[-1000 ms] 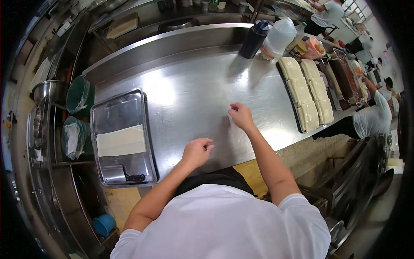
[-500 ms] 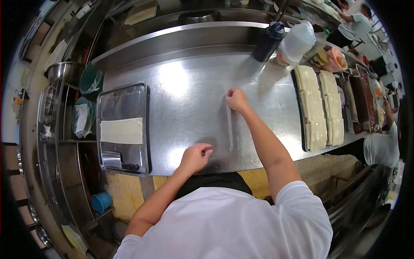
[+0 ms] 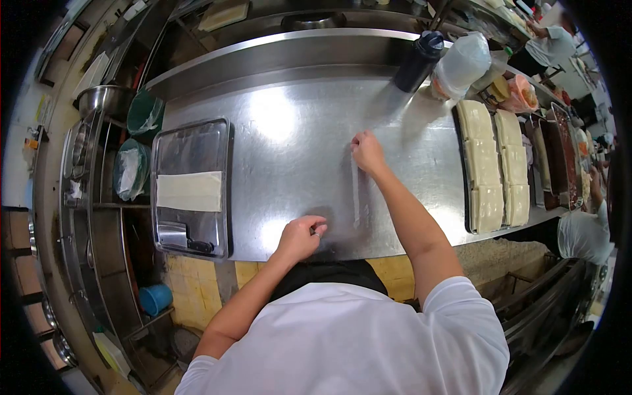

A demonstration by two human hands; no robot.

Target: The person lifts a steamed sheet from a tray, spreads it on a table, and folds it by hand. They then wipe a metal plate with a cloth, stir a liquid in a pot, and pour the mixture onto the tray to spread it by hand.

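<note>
My right hand (image 3: 367, 153) is over the middle of the steel table, its fingers pinched together at the far end of a thin, pale, translucent strip (image 3: 357, 204). The strip runs from under those fingers straight back toward me along the metal. Closer to my body, my left hand (image 3: 301, 238) hovers by the table's near edge, left of the strip. Its fingers are loosely curled, with a gap between thumb and index, and nothing shows in them.
On the left, a metal tray (image 3: 192, 148) holds a flat dough sheet (image 3: 189, 191) and a wide-bladed cutter (image 3: 172, 234). Square dough pieces (image 3: 482, 168) line a dark tray at right. A dark bottle (image 3: 419, 62) and a plastic bag (image 3: 463, 64) stand behind. People work at far right.
The whole view has shifted slightly to the right. Both hands keep nearly the same pose and place relative to the strip and table.
</note>
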